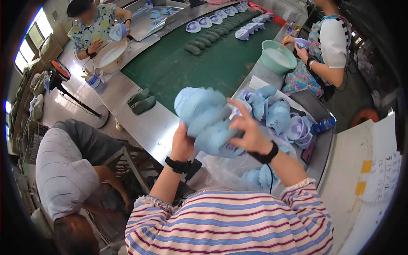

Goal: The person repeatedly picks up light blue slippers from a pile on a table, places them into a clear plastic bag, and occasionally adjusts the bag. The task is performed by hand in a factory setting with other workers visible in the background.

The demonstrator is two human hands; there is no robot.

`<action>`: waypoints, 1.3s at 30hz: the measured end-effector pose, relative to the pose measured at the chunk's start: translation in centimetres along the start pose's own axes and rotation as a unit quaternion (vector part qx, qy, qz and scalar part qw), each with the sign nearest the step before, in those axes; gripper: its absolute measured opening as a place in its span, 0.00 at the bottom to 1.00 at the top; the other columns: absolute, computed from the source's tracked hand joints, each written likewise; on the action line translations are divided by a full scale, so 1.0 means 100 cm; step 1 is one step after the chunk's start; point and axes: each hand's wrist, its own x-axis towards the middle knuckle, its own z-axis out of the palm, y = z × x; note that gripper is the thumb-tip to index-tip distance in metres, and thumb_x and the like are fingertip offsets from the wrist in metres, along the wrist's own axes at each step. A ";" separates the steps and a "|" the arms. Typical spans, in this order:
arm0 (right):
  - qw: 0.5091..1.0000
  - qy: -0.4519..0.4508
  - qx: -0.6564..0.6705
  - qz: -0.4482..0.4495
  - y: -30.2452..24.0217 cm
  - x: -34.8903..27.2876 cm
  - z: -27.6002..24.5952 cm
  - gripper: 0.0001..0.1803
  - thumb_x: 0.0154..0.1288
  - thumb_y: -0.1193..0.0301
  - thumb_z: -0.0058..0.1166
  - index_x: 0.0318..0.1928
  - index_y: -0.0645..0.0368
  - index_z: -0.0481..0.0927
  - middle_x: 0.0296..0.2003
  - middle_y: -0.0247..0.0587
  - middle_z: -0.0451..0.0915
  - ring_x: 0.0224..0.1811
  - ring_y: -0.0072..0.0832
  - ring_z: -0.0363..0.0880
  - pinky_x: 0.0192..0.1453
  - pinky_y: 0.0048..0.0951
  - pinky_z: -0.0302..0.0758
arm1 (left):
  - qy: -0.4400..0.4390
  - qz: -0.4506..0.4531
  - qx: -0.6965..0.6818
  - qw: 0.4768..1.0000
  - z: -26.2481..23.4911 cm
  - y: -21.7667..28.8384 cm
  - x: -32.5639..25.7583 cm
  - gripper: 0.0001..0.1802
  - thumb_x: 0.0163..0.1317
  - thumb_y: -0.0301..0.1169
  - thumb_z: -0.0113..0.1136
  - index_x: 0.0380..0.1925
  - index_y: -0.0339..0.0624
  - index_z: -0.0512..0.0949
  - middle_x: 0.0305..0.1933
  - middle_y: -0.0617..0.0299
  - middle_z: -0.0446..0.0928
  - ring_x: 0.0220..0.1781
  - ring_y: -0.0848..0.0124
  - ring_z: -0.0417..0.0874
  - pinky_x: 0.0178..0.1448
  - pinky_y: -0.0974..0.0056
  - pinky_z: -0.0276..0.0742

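Observation:
A loose stack of light blue shoe uppers [203, 121], blurred by motion, hangs in front of me above the near end of the table. My left hand [182, 140] is closed around the stack's left side. At its right side my right hand [250, 131] has its fingers spread, the fingertips close to the uppers; whether they touch is hard to tell. Beyond my right hand lies a heap of blue and lilac shoe uppers [278, 115]. More blue uppers [257, 176] lie beside clear plastic [216, 168] below it.
Dark green shoe lasts [142, 102] stand on the table's left edge. Rows of lasts [208, 37] and uppers [212, 20] run along the green belt [165, 70]. Co-workers sit by a beige basin [111, 55] and a green basin [278, 57]. Another person [70, 170] bends at left.

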 end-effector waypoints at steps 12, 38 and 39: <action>0.965 0.048 -0.152 -0.208 0.028 -0.036 0.027 0.10 0.39 0.76 0.62 0.26 0.53 0.77 0.39 0.41 0.73 0.35 0.35 0.73 0.33 0.33 0.73 | 0.064 0.086 0.005 0.994 0.004 -0.004 0.042 0.21 0.70 0.42 0.42 0.51 0.36 0.69 0.50 0.56 0.75 0.48 0.66 0.78 0.54 0.60 0.76; 0.991 -0.023 0.097 0.084 0.033 -0.037 -0.004 0.15 0.38 0.77 0.66 0.31 0.60 0.76 0.59 0.50 0.59 0.39 0.34 0.73 0.50 0.33 0.70 | -0.045 0.249 0.424 0.869 -0.021 -0.013 0.064 0.10 0.57 0.31 0.63 0.27 0.35 0.77 0.30 0.63 0.70 0.34 0.73 0.70 0.37 0.70 0.63; 0.990 0.005 0.078 0.116 0.045 -0.037 -0.002 0.17 0.38 0.76 0.67 0.32 0.60 0.76 0.58 0.51 0.60 0.40 0.33 0.73 0.51 0.33 0.69 | -0.023 0.200 0.388 0.900 -0.015 -0.028 0.074 0.07 0.57 0.29 0.63 0.28 0.35 0.78 0.30 0.65 0.71 0.34 0.76 0.69 0.37 0.72 0.64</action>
